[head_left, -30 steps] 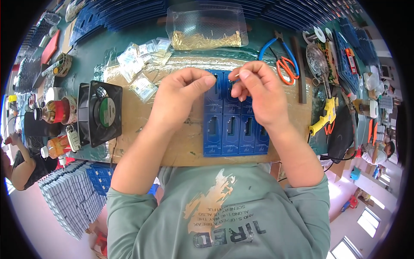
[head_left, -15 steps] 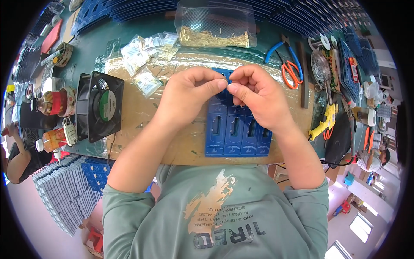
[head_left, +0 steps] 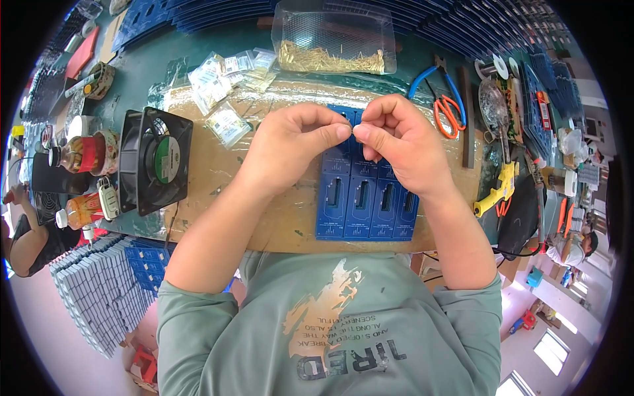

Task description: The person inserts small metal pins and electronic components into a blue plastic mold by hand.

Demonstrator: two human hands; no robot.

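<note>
My left hand (head_left: pixel 290 145) and my right hand (head_left: pixel 406 145) meet above the far part of a blue circuit board panel (head_left: pixel 364 228). On each hand, thumb and index finger are pinched together, and the two pinches nearly touch. Whatever sits between the fingertips is too small to make out. The panel lies flat on a brown work mat (head_left: pixel 271 228), with a row of slotted sections in its near half; my hands cover some of its far half. Beyond them stands a clear plastic tray (head_left: pixel 337 30) with many thin gold-coloured pins (head_left: pixel 330 59).
Small clear bags (head_left: pixel 228 124) lie left of the tray. A black fan (head_left: pixel 155 162) and jars (head_left: pixel 86 154) stand at the left. To the right are blue-handled cutters (head_left: pixel 459 92), orange-handled scissors (head_left: pixel 448 115), a dark bar (head_left: pixel 468 125) and a yellow soldering gun (head_left: pixel 496 191).
The whole view has shifted slightly. Both hands stay pinched over the panel, with only a small movement at the fingertips.
</note>
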